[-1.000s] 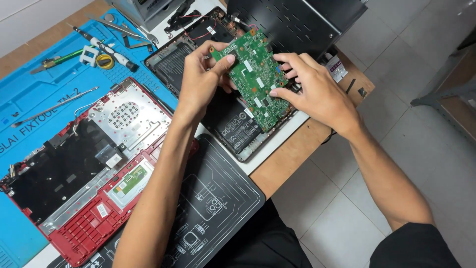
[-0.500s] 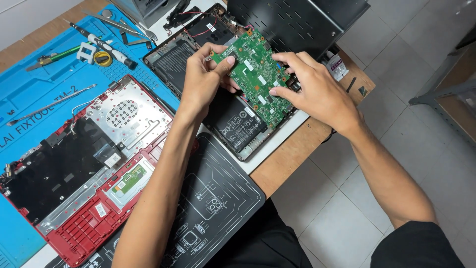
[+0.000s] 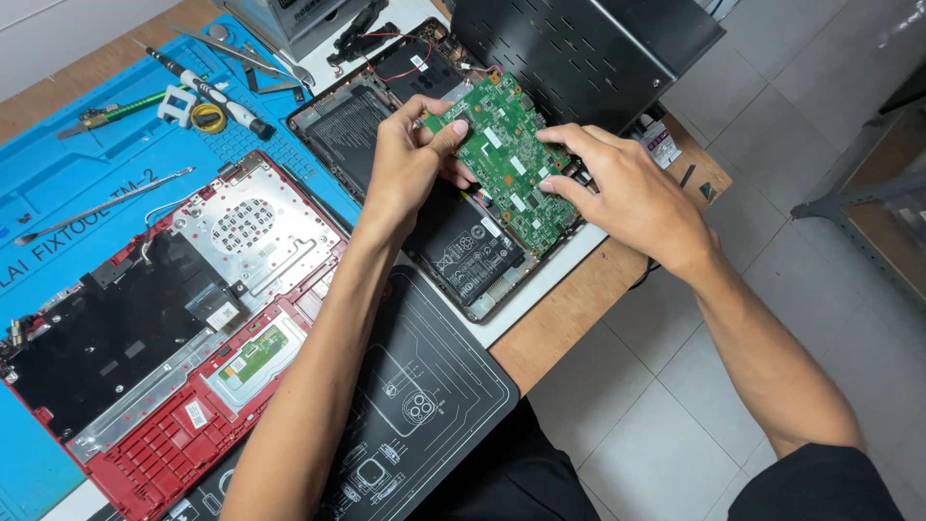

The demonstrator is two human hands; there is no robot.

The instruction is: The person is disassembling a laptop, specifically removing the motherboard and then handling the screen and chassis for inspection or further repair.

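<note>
Green motherboard (image 3: 511, 169) pinched by left hand (image 3: 410, 164) and right hand (image 3: 617, 188); lowered since a second ago, now nearer black laptop base (image 3: 367, 135) at twelve o'clock; red laptop chassis (image 3: 174, 425) at eight.

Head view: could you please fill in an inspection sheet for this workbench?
Surface: wooden bench with a blue repair mat and a black mat.
Job's things: green circuit board held over an opened black laptop.
Clutter: red laptop chassis, screwdriver, tweezers.
Hands: left hand and right hand both grip the board.
Cables: red wire in the laptop.
Surroundings: grey tiled floor.
</note>
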